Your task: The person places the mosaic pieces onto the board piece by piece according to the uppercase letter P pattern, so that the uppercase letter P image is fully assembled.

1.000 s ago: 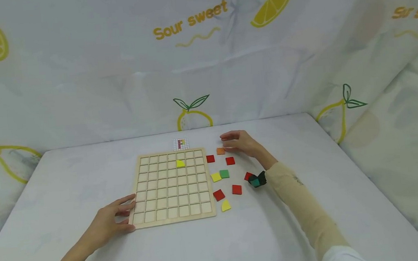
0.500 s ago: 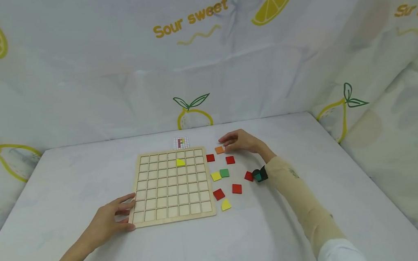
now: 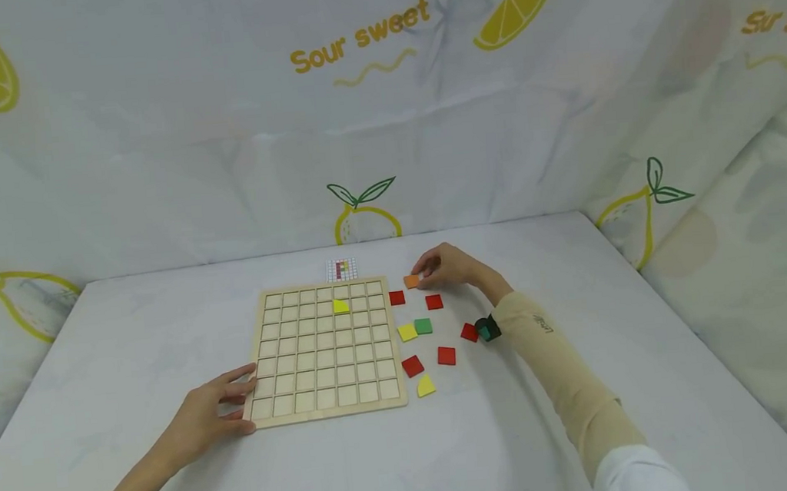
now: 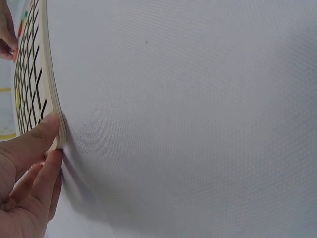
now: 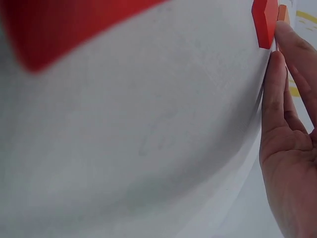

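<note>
A light wooden grid board (image 3: 314, 357) lies on the white table, with one yellow quarter-round tile (image 3: 340, 306) in an upper cell. My left hand (image 3: 202, 416) holds the board's near left corner; in the left wrist view the thumb (image 4: 47, 128) is on top and a finger touches the edge from below. Beyond the board's far right corner, my right hand (image 3: 452, 265) pinches an orange square tile (image 3: 411, 281) at its right side. That orange tile (image 5: 283, 13) is partly hidden behind a red tile (image 5: 265, 22) in the right wrist view.
Right of the board lie several red tiles (image 3: 447, 356), a yellow square (image 3: 407, 332), a green square (image 3: 424, 325) and a yellow quarter-round (image 3: 425, 385). Dark green pieces (image 3: 489, 328) sit by the right sleeve. A small pattern card (image 3: 342, 269) lies behind the board.
My right hand's fingers have closed in on the orange tile, which has shifted slightly left and turned. The right sleeve uncovers more of the nearby red tile. My left hand stays at the board's corner.
</note>
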`<state>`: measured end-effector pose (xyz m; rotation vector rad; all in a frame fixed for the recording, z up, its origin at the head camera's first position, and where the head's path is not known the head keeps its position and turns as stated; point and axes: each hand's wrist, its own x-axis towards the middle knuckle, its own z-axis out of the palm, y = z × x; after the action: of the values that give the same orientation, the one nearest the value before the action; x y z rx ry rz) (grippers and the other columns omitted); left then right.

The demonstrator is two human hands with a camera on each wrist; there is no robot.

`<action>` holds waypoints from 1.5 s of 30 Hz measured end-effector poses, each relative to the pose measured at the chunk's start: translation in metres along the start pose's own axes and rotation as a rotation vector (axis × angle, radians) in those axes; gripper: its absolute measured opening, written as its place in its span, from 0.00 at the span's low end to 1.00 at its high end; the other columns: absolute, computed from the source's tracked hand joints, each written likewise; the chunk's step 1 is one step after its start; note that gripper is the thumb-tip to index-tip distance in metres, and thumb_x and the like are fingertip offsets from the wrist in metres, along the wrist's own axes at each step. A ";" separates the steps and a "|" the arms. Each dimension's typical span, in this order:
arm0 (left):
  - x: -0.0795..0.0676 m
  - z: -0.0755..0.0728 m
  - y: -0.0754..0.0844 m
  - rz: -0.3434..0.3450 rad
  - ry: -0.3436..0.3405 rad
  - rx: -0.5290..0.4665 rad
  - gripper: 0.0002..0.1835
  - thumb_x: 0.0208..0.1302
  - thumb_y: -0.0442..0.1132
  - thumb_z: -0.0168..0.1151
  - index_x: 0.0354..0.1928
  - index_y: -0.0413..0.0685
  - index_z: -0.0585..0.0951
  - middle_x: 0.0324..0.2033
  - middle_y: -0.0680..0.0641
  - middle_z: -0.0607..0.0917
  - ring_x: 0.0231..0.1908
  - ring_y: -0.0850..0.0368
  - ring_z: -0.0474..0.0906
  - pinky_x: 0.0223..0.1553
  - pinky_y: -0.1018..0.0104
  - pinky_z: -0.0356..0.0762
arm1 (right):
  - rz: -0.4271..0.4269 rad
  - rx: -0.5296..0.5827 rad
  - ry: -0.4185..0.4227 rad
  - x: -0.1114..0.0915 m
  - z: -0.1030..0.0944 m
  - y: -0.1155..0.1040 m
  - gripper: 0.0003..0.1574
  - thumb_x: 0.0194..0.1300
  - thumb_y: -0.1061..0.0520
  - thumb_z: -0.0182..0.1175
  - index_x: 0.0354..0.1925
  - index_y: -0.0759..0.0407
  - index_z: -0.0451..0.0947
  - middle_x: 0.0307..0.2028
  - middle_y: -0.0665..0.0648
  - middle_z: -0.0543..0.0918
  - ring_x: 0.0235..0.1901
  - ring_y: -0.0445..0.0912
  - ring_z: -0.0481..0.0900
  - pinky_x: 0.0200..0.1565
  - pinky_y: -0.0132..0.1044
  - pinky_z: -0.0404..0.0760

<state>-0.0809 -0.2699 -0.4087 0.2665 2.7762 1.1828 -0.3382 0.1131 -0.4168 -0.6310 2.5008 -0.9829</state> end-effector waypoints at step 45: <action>-0.001 0.001 0.001 -0.030 0.006 -0.010 0.46 0.40 0.29 0.77 0.64 0.27 0.66 0.54 0.31 0.78 0.47 0.41 0.79 0.39 0.69 0.82 | 0.197 0.438 0.042 -0.015 -0.008 0.013 0.23 0.62 0.65 0.64 0.56 0.69 0.76 0.54 0.63 0.78 0.48 0.49 0.76 0.51 0.34 0.79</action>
<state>-0.0801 -0.2691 -0.4085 0.2208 2.7685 1.1916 -0.3332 0.1337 -0.4178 -0.2263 2.2179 -1.4135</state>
